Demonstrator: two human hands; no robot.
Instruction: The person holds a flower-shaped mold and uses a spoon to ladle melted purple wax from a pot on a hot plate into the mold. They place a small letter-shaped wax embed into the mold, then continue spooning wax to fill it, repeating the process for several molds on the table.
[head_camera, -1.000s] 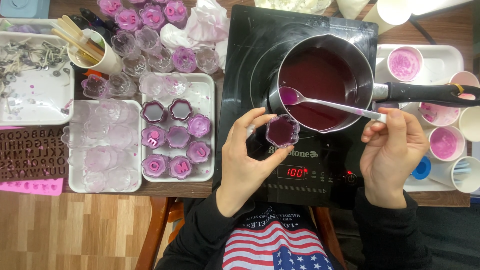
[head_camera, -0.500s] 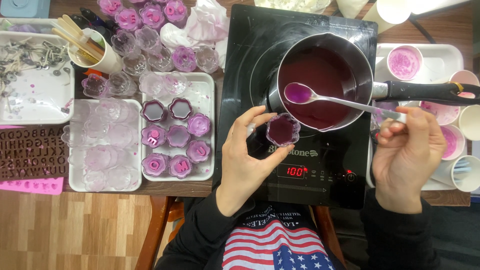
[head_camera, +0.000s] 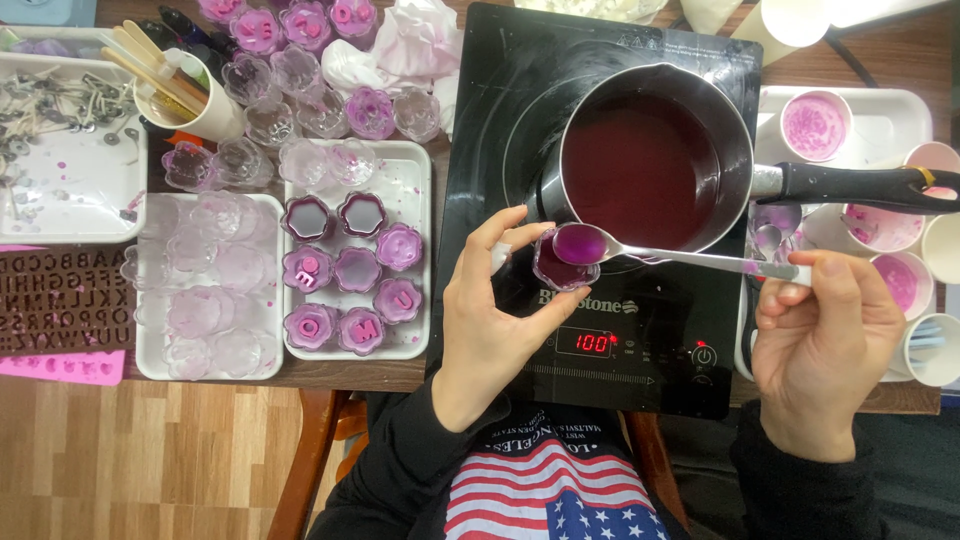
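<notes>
My left hand (head_camera: 495, 320) pinches a small clear flower-shaped cup (head_camera: 556, 265) partly filled with purple liquid, held over the black induction cooktop (head_camera: 500, 120). My right hand (head_camera: 825, 335) grips the handle of a metal spoon (head_camera: 680, 256). The spoon's bowl carries purple liquid and hovers right above the cup. Just behind them sits a steel saucepan (head_camera: 650, 165) of dark purple liquid, its black handle pointing right.
A white tray (head_camera: 410, 330) holds several filled purple cups, and another white tray (head_camera: 150, 350) holds clear ones. More cups, a paper cup with wooden sticks (head_camera: 190, 95), a wick tray (head_camera: 70, 190) and a brown letter mould (head_camera: 60, 300) lie left. Paper cups (head_camera: 815, 125) stand right.
The spoon has come out of the saucepan and moved toward me, stopping over the small cup. My left hand has kept the cup nearly still.
</notes>
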